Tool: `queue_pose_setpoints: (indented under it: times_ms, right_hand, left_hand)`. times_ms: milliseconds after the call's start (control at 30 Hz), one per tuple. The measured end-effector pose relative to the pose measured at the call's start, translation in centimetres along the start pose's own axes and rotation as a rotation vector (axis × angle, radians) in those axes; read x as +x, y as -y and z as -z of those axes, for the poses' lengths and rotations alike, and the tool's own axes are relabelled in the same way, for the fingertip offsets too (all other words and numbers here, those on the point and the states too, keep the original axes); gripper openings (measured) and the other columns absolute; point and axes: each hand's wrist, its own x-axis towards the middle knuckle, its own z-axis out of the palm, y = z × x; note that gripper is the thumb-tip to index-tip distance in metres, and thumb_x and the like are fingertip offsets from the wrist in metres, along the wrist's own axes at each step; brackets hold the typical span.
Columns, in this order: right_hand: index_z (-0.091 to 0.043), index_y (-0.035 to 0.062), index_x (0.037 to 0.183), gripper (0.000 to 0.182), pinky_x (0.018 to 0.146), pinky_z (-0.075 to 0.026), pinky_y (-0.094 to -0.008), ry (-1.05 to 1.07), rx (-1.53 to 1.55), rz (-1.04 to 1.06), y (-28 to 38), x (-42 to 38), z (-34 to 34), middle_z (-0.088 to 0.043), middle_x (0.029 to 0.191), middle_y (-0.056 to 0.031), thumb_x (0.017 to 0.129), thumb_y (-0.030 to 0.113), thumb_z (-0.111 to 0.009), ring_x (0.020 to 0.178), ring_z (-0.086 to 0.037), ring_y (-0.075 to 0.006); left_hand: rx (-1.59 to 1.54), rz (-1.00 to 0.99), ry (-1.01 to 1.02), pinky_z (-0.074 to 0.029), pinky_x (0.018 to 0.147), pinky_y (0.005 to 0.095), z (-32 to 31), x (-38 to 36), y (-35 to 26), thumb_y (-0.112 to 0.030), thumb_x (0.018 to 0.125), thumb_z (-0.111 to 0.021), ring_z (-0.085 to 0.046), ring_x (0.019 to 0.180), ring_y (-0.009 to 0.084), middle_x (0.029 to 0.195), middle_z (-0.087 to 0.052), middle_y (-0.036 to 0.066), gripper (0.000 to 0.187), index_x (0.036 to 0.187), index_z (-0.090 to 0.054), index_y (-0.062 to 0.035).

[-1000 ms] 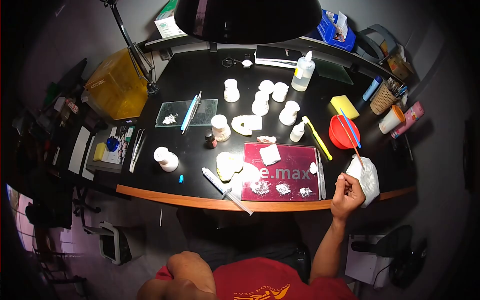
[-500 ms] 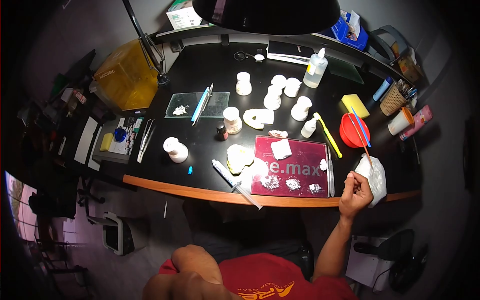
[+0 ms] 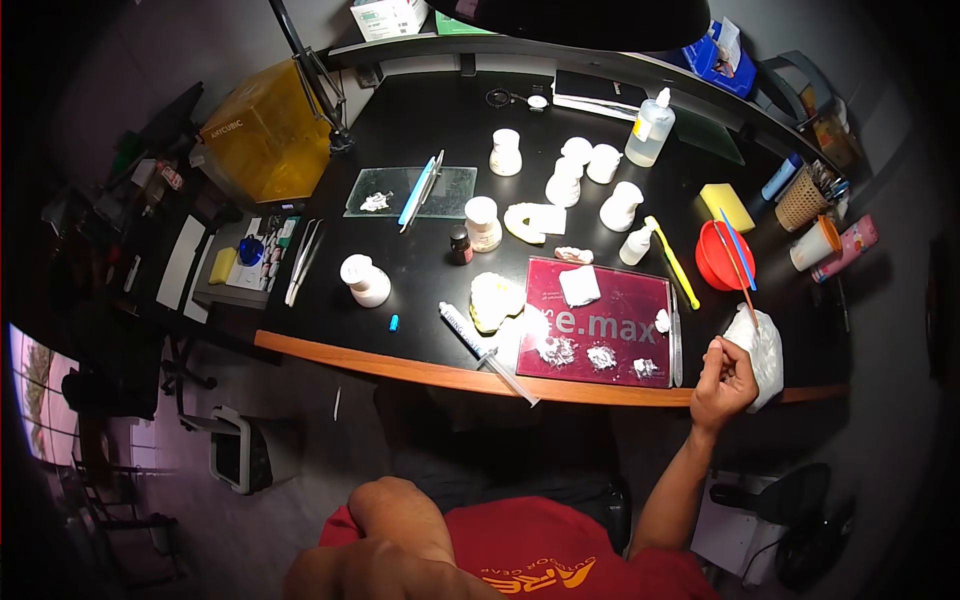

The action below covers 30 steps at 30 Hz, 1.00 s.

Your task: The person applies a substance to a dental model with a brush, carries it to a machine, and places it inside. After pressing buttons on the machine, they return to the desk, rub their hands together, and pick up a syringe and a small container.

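My right hand is at the table's right front edge, against a crumpled white tissue wad. Its thumb and fingers are pinched together; what lies between them is too small to make out. Just above the fingers, a thin brown-orange stick like a brush handle slants from the tissue up across a red bowl. A blue stick also leans across this bowl. At the bottom left my left arm is bent up close to the camera, and the fingers of my left hand cannot be made out.
A maroon e.max plate bears white crumbs and a white block. Left of it lie a syringe and a yellowish-white cast. Several white plaster models stand farther back. A squeeze bottle and a black lamp are beyond.
The whole view has shifted slightly, so the table things sit a little farther right and higher. My right hand keeps its pinch beside the tissue.
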Motion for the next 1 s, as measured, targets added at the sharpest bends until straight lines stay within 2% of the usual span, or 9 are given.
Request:
queue_pose_setpoints:
  times_ms: [333, 667, 867, 1000]
  right_hand:
    - [-0.068, -0.0055, 0.09, 0.006, 0.05, -0.031, -0.0186, 0.008, 0.008, -0.011, 0.21, 0.01, -0.05, -0.055, 0.066, 0.0034, 0.09, -0.001, -0.064, 0.056, -0.043, -0.0011]
    - [-0.067, -0.0061, 0.09, 0.006, 0.05, -0.032, -0.0183, 0.0, 0.026, -0.02, 0.14, -0.01, -0.09, -0.055, 0.067, 0.0027, 0.09, -0.002, -0.063, 0.057, -0.044, -0.0016]
    - [-0.067, -0.0057, 0.09, 0.005, 0.051, -0.033, -0.0182, 0.018, -0.015, -0.016, -0.23, 0.07, 0.38, -0.056, 0.067, 0.0031, 0.09, -0.002, -0.063, 0.057, -0.044, -0.0014]
    - [-0.066, -0.0056, 0.09, 0.005, 0.051, -0.034, -0.0184, 0.021, 0.004, -0.023, 0.29, -0.06, -0.06, -0.056, 0.066, 0.002, 0.091, -0.002, -0.063, 0.057, -0.045, -0.0015]
  left_hand:
    - [0.088, -0.02, -0.034, -0.054, 0.071, 0.0515, -0.64, 0.02, -0.07, -0.018, 0.096, -0.062, -0.065, 0.069, 0.022, 0.071, -0.059, 0.006, 0.036, 0.061, -0.057, -0.009]
    - [0.217, -0.102, 0.052, -0.056, 0.069, 0.0438, -0.43, 0.33, 0.12, -0.011, 0.094, -0.06, -0.064, 0.063, 0.0183, 0.066, -0.056, 0.005, 0.035, 0.059, -0.056, -0.0097]
    - [0.243, -0.137, 0.103, -0.059, 0.071, 0.0416, -0.16, 0.3, 0.15, -0.006, 0.091, -0.059, -0.062, 0.058, 0.0192, 0.064, -0.055, 0.007, 0.033, 0.058, -0.055, -0.0083]
    - [0.246, -0.178, 0.049, -0.06, 0.067, 0.0409, -0.71, 0.48, 0.11, -0.003, 0.086, -0.06, -0.061, 0.058, 0.0199, 0.063, -0.054, 0.007, 0.03, 0.058, -0.054, -0.0084]
